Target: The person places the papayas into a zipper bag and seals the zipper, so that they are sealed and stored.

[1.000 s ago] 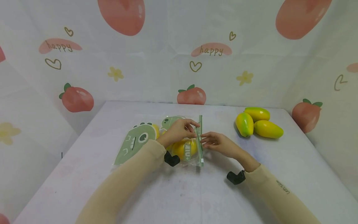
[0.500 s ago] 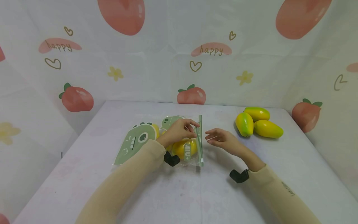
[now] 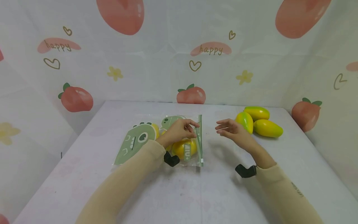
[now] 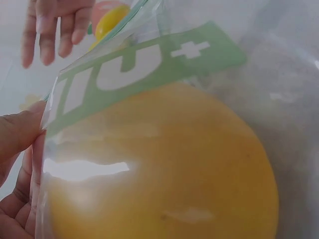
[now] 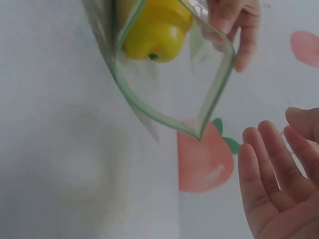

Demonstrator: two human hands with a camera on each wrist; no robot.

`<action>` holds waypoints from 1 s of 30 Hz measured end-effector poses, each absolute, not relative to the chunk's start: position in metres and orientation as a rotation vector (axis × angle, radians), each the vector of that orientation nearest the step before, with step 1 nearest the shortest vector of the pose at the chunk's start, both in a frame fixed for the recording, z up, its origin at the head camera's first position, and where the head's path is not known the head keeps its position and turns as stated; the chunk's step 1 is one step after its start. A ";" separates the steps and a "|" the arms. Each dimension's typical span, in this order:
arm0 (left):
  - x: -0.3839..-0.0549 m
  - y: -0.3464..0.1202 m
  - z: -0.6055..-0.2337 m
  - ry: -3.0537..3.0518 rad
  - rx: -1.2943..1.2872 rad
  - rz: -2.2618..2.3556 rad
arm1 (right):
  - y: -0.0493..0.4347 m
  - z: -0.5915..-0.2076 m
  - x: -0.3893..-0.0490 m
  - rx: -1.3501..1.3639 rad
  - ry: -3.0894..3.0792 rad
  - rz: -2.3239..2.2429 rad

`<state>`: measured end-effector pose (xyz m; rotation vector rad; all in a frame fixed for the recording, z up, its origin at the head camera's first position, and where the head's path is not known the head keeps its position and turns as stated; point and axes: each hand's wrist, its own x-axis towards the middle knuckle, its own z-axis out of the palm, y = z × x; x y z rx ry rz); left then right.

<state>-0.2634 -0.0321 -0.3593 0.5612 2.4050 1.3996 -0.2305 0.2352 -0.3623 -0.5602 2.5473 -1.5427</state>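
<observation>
A clear zip bag [image 3: 131, 144] printed with green dinosaurs lies on the table with yellow fruit [image 3: 179, 150] inside. My left hand [image 3: 179, 132] reaches over it and pinches the upper film near the green zip edge [image 3: 200, 140]. The right wrist view shows the bag mouth [image 5: 149, 117] gaping, with a yellow fruit [image 5: 157, 35] just inside. My right hand [image 3: 233, 132] is raised to the right of the bag, fingers extended and holding nothing. In the head view it partly overlaps the nearest of three loose yellow-green, mango-like fruits [image 3: 268, 128].
The pale table [image 3: 179, 193] ends at the back against a white cloth [image 3: 156, 81] with peach prints. Each wrist carries a small black mount, such as the right one [image 3: 246, 171]. The loose fruits sit clustered at the back right.
My right hand has drawn away from the bag's zip edge, moving right and back toward the loose fruits. My left hand keeps its pinch on the bag, and the bag stays put.
</observation>
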 end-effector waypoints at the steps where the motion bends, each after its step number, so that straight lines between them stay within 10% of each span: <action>1: -0.263 -0.032 -0.360 2.399 0.566 1.407 | 0.237 -0.361 -0.230 -0.557 2.551 -1.558; 30: -0.262 -0.033 -0.360 2.401 0.552 1.406 | 0.304 -0.361 -0.226 -0.185 2.771 -1.899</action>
